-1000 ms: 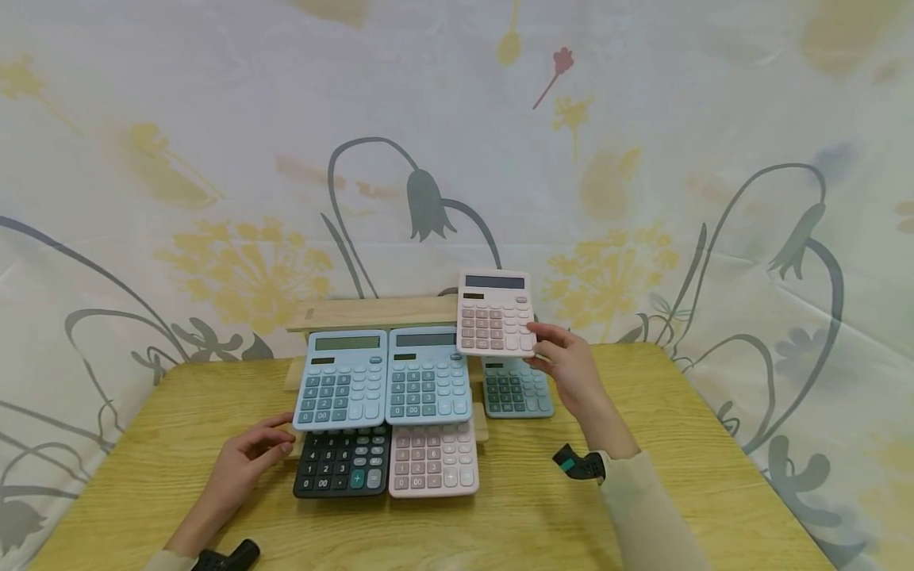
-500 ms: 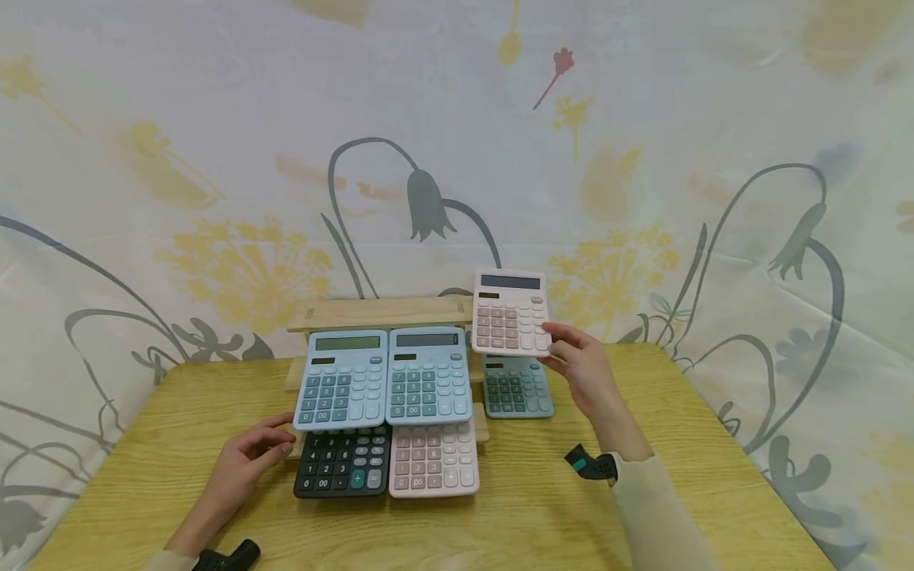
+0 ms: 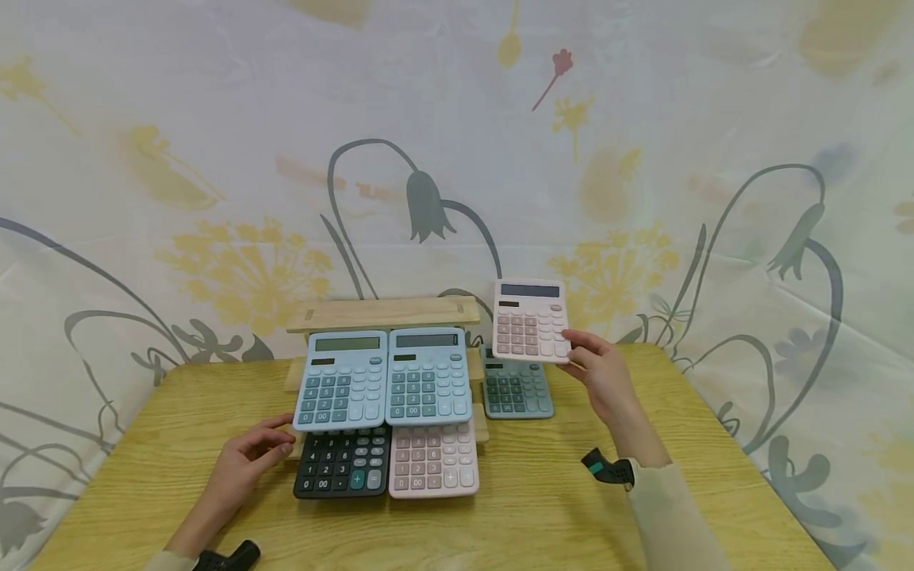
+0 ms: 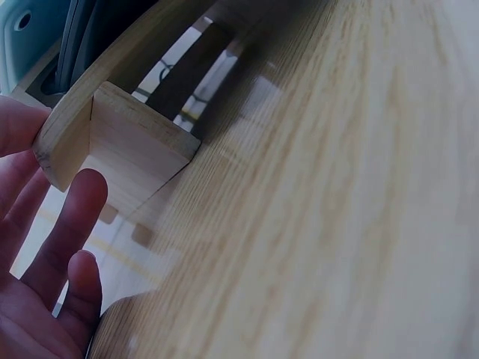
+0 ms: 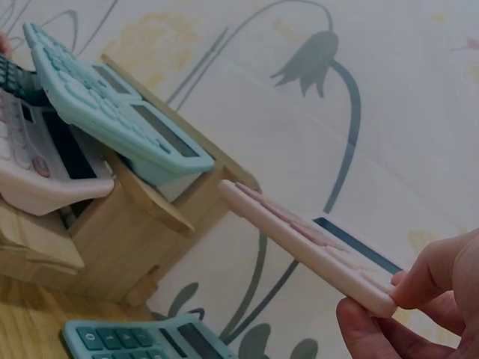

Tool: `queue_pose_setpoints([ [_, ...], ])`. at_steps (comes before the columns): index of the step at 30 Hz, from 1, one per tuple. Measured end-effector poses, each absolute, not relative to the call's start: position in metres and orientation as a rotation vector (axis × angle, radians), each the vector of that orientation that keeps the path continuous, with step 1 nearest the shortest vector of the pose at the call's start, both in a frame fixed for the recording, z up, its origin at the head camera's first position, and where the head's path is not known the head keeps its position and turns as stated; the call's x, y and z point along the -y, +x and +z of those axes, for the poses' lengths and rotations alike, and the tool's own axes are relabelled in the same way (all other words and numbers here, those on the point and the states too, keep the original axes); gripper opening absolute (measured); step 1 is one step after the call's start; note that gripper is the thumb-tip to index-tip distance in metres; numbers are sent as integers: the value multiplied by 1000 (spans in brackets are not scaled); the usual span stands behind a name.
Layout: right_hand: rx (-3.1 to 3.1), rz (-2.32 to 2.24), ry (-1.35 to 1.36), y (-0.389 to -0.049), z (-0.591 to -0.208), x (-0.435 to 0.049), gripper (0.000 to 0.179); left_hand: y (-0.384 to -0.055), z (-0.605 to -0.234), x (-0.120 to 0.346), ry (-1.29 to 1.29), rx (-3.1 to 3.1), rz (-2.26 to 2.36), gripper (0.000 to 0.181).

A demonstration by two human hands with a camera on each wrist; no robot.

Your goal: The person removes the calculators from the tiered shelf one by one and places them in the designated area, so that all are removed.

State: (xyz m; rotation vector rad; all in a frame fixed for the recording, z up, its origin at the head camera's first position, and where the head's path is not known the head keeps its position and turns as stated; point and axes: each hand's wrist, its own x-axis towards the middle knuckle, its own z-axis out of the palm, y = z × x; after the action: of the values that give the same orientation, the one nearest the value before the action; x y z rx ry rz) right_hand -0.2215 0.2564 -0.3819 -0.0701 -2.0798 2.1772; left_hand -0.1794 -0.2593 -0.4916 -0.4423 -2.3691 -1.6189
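My right hand [image 3: 607, 381] pinches a pink calculator [image 3: 530, 321] by its lower right edge, thumb on the keys side, as the right wrist view shows. It hangs in the air and overlaps the top of a teal calculator [image 3: 517, 392] lying on the table. My left hand [image 3: 246, 464] has its fingers loosely bent, the fingertips at the left end of a wooden rack [image 4: 120, 142]. On that rack two light blue calculators [image 3: 428, 377] lean side by side on the upper tier, with a black calculator [image 3: 341, 468] and another pink calculator [image 3: 434, 464] below.
The rack's bare top bar [image 3: 382, 314] runs behind the blue calculators. A yellow wood-grain table [image 3: 528, 507] carries everything. Behind it hangs a pale flower-patterned cloth [image 3: 457, 103]. Each wrist wears a black strap [image 3: 610, 469].
My right hand has carried the pink calculator to the right, away from the rack and past the blue calculators, and slightly down at the end. The left hand stays where it was.
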Motion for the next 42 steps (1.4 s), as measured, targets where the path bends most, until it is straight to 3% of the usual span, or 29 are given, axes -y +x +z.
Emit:
queue_pose_setpoints([
  [42, 2329, 1979, -283, -208, -433, -319, 42, -179, -493, 259, -418, 2364, -1614, 5],
])
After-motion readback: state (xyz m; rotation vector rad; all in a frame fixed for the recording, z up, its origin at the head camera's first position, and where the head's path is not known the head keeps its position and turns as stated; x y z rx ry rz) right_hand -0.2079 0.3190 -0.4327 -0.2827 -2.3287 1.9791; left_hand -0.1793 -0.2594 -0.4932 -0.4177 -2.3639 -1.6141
